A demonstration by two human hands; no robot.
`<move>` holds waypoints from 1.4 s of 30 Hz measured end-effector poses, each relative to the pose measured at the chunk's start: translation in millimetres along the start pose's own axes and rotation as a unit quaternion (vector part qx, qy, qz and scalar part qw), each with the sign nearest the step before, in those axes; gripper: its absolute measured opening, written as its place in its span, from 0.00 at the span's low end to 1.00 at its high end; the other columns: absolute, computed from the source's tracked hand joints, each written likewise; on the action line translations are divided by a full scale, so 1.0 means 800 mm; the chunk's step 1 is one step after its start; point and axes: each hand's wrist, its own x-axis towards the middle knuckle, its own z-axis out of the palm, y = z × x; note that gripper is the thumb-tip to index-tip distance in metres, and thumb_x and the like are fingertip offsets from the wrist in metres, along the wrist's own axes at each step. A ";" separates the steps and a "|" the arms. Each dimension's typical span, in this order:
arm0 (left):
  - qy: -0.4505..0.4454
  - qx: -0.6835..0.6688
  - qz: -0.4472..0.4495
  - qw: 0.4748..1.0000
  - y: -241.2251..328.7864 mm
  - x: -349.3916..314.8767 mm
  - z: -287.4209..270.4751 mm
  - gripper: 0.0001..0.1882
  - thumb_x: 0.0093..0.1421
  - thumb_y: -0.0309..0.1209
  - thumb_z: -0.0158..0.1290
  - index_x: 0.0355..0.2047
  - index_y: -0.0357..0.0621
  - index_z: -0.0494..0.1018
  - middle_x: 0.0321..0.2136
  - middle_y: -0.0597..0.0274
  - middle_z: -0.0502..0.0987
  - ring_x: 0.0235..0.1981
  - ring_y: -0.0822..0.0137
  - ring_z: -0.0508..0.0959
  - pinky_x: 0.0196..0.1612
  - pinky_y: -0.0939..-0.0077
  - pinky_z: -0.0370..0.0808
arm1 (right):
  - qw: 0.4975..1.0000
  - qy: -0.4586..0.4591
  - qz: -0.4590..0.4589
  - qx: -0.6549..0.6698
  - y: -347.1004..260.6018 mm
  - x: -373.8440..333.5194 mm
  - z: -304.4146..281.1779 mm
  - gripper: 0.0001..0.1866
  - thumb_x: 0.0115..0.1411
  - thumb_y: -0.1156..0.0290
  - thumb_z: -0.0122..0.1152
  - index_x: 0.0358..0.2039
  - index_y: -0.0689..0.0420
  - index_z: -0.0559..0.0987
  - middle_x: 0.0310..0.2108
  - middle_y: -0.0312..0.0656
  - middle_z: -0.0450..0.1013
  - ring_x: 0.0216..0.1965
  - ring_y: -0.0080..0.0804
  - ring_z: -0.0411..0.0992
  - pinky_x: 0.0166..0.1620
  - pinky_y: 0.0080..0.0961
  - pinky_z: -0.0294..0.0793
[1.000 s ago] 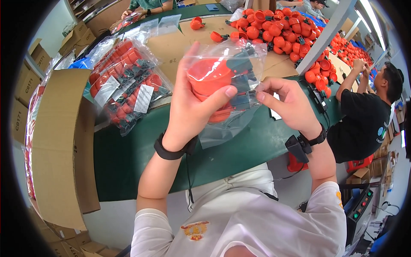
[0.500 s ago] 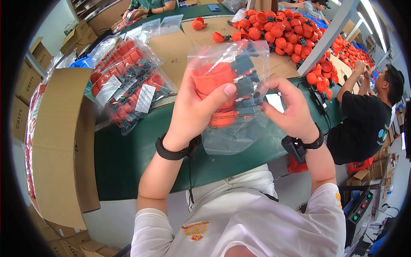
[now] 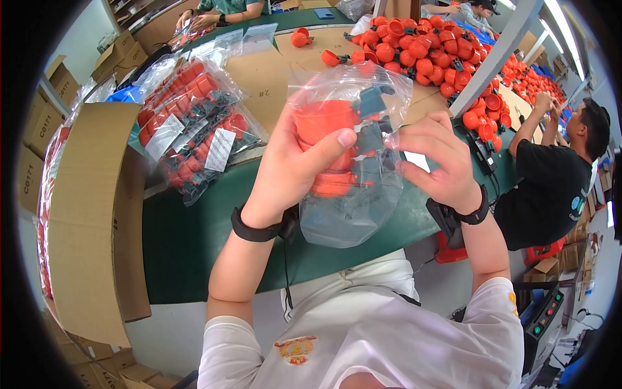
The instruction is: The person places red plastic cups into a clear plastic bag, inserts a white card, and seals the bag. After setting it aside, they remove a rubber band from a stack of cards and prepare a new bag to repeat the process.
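My left hand (image 3: 288,165) grips a clear plastic bag (image 3: 343,223) above the green table, thumb across its front and fingers behind. Inside the bag show red plastic cups (image 3: 322,121), stacked one under another, with dark grey-green fittings (image 3: 370,138) along their right side. My right hand (image 3: 444,162) is closed at the bag's right edge, thumb and forefinger pinching the film beside the fittings. The lower part of the bag hangs loose and holds no cup. Both wrists wear black bands.
Filled bags of red cups (image 3: 194,123) lie at left, beside an open carton (image 3: 84,220). A large heap of red cups (image 3: 440,48) covers the far right, behind a grey post (image 3: 495,58). One co-worker (image 3: 554,168) sits at right; another's hands (image 3: 204,23) work across the table.
My right fingers have curled in closer around the bag's right edge. The bag's loose lower end has swung slightly down and its film has shifted. My left hand keeps its grip.
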 end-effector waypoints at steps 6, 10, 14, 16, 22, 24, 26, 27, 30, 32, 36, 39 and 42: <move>0.011 0.020 0.045 0.999 -0.002 0.003 0.001 0.44 0.60 0.32 0.66 0.70 0.36 0.53 0.51 0.57 0.76 0.46 0.70 0.78 0.50 0.72 0.78 | 0.991 -0.017 -0.076 -0.112 -0.004 0.003 -0.003 0.18 0.48 0.71 0.75 0.42 0.52 0.83 0.39 0.33 0.78 0.36 0.29 0.75 0.47 0.32 0.66; 0.016 0.041 0.081 0.996 -0.002 0.003 0.006 0.44 0.60 0.32 0.66 0.70 0.36 0.53 0.51 0.56 0.75 0.46 0.70 0.79 0.50 0.72 0.78 | 0.971 -0.017 -0.108 -0.214 -0.012 0.001 -0.003 0.19 0.49 0.69 0.75 0.42 0.52 0.82 0.39 0.32 0.78 0.35 0.28 0.75 0.47 0.33 0.67; 0.023 0.027 0.068 0.997 -0.004 0.002 0.004 0.45 0.60 0.32 0.67 0.70 0.35 0.52 0.51 0.56 0.75 0.45 0.70 0.79 0.50 0.73 0.78 | 0.969 0.012 -0.110 -0.220 -0.011 0.002 -0.006 0.19 0.49 0.67 0.75 0.43 0.52 0.82 0.40 0.32 0.78 0.35 0.27 0.75 0.47 0.33 0.67; 0.020 0.034 0.068 0.997 -0.006 0.003 0.004 0.46 0.59 0.32 0.68 0.70 0.35 0.52 0.52 0.56 0.75 0.47 0.70 0.78 0.51 0.72 0.77 | 0.966 0.005 -0.127 -0.227 -0.009 0.002 -0.007 0.18 0.50 0.65 0.75 0.42 0.52 0.82 0.40 0.32 0.78 0.36 0.27 0.75 0.47 0.33 0.68; 0.014 0.066 0.081 0.994 -0.007 0.005 0.000 0.47 0.58 0.32 0.68 0.70 0.34 0.52 0.53 0.55 0.75 0.52 0.68 0.76 0.55 0.71 0.75 | 0.963 -0.001 -0.143 -0.230 -0.007 0.006 -0.005 0.17 0.49 0.66 0.76 0.40 0.53 0.82 0.37 0.31 0.77 0.36 0.28 0.75 0.45 0.34 0.69; 0.016 0.064 0.072 0.995 -0.003 0.003 0.003 0.48 0.58 0.32 0.69 0.70 0.34 0.51 0.54 0.55 0.74 0.53 0.68 0.76 0.56 0.71 0.75 | 0.971 -0.005 -0.134 -0.200 -0.002 0.006 -0.003 0.16 0.50 0.66 0.75 0.39 0.53 0.82 0.36 0.32 0.77 0.36 0.29 0.75 0.44 0.33 0.70; 0.017 0.062 0.064 0.996 -0.003 0.001 0.005 0.49 0.57 0.32 0.69 0.71 0.34 0.51 0.54 0.55 0.74 0.53 0.67 0.76 0.56 0.70 0.75 | 0.977 -0.009 -0.125 -0.171 0.000 0.003 -0.001 0.16 0.50 0.67 0.75 0.38 0.54 0.82 0.36 0.33 0.77 0.36 0.31 0.75 0.44 0.32 0.70; 0.024 0.080 0.096 0.992 -0.005 0.001 0.005 0.50 0.56 0.31 0.70 0.71 0.35 0.50 0.54 0.55 0.74 0.53 0.67 0.76 0.56 0.71 0.75 | 0.994 -0.016 -0.056 -0.087 0.000 0.002 0.002 0.14 0.52 0.69 0.74 0.38 0.55 0.82 0.35 0.35 0.78 0.36 0.30 0.76 0.44 0.31 0.71; 0.033 0.094 0.144 0.985 -0.006 -0.001 0.008 0.51 0.55 0.30 0.70 0.71 0.35 0.50 0.54 0.54 0.74 0.53 0.66 0.77 0.56 0.71 0.75 | 0.980 -0.014 0.135 0.142 -0.008 -0.007 0.012 0.10 0.57 0.73 0.71 0.39 0.58 0.82 0.38 0.36 0.79 0.38 0.27 0.76 0.46 0.28 0.72; 0.034 0.090 0.158 0.983 -0.005 0.000 0.008 0.51 0.55 0.30 0.70 0.71 0.36 0.49 0.54 0.53 0.74 0.53 0.66 0.77 0.56 0.71 0.75 | 0.925 -0.004 0.253 0.283 -0.007 -0.011 0.019 0.09 0.59 0.76 0.69 0.41 0.59 0.82 0.40 0.36 0.80 0.39 0.25 0.76 0.48 0.26 0.72; 0.044 0.082 0.160 0.983 -0.002 0.001 0.006 0.51 0.56 0.29 0.70 0.71 0.36 0.49 0.54 0.53 0.74 0.53 0.66 0.77 0.57 0.71 0.75 | 0.846 0.050 0.313 0.428 -0.008 -0.003 0.022 0.15 0.62 0.78 0.66 0.50 0.62 0.78 0.44 0.37 0.78 0.42 0.23 0.75 0.50 0.23 0.73; 0.052 0.095 0.164 0.981 -0.004 0.002 0.005 0.51 0.56 0.29 0.70 0.71 0.35 0.49 0.54 0.53 0.74 0.54 0.66 0.77 0.57 0.71 0.75 | 0.847 0.060 0.310 0.428 -0.018 -0.007 0.030 0.19 0.62 0.78 0.66 0.52 0.64 0.76 0.42 0.38 0.77 0.42 0.23 0.75 0.49 0.23 0.74; 0.047 0.095 0.155 0.982 -0.004 0.002 0.005 0.50 0.56 0.28 0.70 0.71 0.35 0.49 0.54 0.53 0.74 0.54 0.66 0.77 0.57 0.71 0.75 | 0.869 0.027 0.314 0.382 -0.020 -0.005 0.026 0.18 0.62 0.78 0.65 0.52 0.64 0.76 0.38 0.37 0.77 0.41 0.22 0.75 0.47 0.22 0.74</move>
